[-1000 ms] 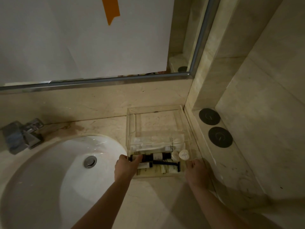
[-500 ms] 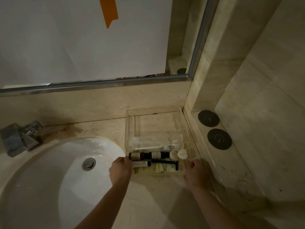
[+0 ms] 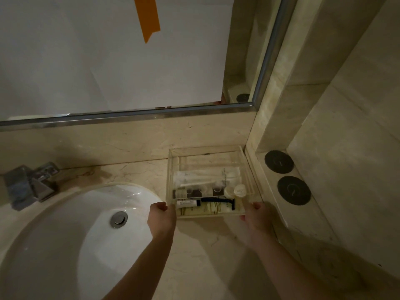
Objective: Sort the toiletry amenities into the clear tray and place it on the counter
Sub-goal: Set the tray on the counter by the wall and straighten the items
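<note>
While both hands [image 3: 162, 215] [image 3: 256, 215] grip the clear tray [image 3: 249, 169], its dim contents blur.

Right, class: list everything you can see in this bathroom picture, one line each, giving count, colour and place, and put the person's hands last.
Clear tray: one, transparent, on the counter in the right back corner.
Razor: one, black, near front of tray.
Small tube: one, white with dark cap, front left of tray.
Round caps: two, white, right side of tray.
Sink: one, white, left of tray.
Drain: one, metal, in the sink.
Tap: one, chrome, far left.
Round discs: two, black, ledge right of tray.
Tape strip: one, orange, on the covered mirror.
Left hand: tray's front left corner.
Right hand: tray's front right corner.
</note>
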{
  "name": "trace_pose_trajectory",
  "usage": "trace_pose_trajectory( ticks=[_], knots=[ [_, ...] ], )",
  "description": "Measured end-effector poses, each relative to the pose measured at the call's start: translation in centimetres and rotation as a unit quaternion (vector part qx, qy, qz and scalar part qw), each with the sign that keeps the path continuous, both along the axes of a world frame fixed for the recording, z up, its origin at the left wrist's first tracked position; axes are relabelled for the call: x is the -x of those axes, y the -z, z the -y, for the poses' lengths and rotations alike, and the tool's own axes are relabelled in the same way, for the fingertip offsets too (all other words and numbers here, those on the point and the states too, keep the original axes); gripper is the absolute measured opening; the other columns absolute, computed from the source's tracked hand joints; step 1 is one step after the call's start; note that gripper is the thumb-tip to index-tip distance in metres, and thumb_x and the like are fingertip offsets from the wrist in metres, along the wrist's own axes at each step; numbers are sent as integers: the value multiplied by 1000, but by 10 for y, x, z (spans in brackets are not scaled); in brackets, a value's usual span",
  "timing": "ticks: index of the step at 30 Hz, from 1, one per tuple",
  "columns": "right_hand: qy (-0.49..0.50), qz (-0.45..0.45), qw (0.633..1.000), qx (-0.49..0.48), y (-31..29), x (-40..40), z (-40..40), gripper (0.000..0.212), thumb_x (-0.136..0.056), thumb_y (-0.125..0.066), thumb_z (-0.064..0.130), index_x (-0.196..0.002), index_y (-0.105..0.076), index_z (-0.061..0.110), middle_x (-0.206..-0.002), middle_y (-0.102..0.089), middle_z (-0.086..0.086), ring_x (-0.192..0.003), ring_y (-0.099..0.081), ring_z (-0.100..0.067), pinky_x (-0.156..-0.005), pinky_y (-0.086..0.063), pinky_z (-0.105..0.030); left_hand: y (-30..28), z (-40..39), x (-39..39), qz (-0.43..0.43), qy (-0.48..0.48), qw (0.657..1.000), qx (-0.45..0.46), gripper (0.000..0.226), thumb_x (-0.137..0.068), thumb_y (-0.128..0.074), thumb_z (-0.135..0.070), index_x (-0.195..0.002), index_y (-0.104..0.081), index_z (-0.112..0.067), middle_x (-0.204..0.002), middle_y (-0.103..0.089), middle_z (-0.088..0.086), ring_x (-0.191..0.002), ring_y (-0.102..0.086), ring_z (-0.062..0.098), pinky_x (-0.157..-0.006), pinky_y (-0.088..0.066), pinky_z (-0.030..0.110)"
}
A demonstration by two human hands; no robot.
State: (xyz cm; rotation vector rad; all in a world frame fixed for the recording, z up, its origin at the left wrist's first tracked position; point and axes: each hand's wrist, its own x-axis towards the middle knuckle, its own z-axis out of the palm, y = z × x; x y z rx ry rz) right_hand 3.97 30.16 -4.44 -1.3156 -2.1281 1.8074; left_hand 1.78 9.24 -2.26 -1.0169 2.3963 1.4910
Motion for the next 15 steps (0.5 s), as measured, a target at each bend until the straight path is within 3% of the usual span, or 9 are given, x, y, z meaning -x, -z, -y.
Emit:
trace_pose_trajectory(
  ticks=[3, 7, 9, 12, 15],
  knots=[
    [50, -28, 996, 72, -1, 11, -2, 13, -90, -58, 6, -100, -59, -2, -92, -65, -18, -77, -63, -24, -57, -50, -27, -4, -3, 10, -2, -57, 996, -72, 45, -80, -60, -16, -119, -51, 6, -111, -59, 29, -96, -58, 40, -85, -49, 49],
    [98, -30, 982, 161, 9, 28, -4, 21, -87, -59, 2, -108, -57, 2, -107, -63, -22, -91, -65, -31, -84, -57, -46, -3, -1, 29, -4, -181, 959, -219, 48, -76, -60, -15, -116, -51, 9, -116, -55, 37, -83, -58, 42, -81, -53, 55],
    [101, -21, 976, 191, 12, 33, 0, 12, -87, -59, 5, -99, -61, 5, -109, -65, -19, -97, -65, -31, -83, -57, -42, -9, 0, 34, -12, -235, 930, -283, 36, -80, -60, -14, -112, -52, 1, -105, -59, 27, -86, -61, 33, -75, -55, 45],
    [139, -28, 962, 233, 17, 41, 2, 26, -86, -57, 0, -112, -60, -1, -111, -65, -21, -101, -65, -34, -76, -59, -39, -16, -3, 44, -24, -291, 895, -337, 24, -83, -59, -16, -103, -49, -9, -91, -55, 12, -91, -60, 32, -78, -55, 44],
    [180, -43, 942, 279, 16, 45, 4, 41, -83, -57, -2, -123, -53, 3, -118, -60, -22, -103, -63, -35, -70, -61, -36, -17, -2, 55, -15, -313, 874, -371, 30, -82, -61, -22, -106, -47, -11, -89, -52, 8, -98, -56, 33, -85, -54, 48]
  ],
)
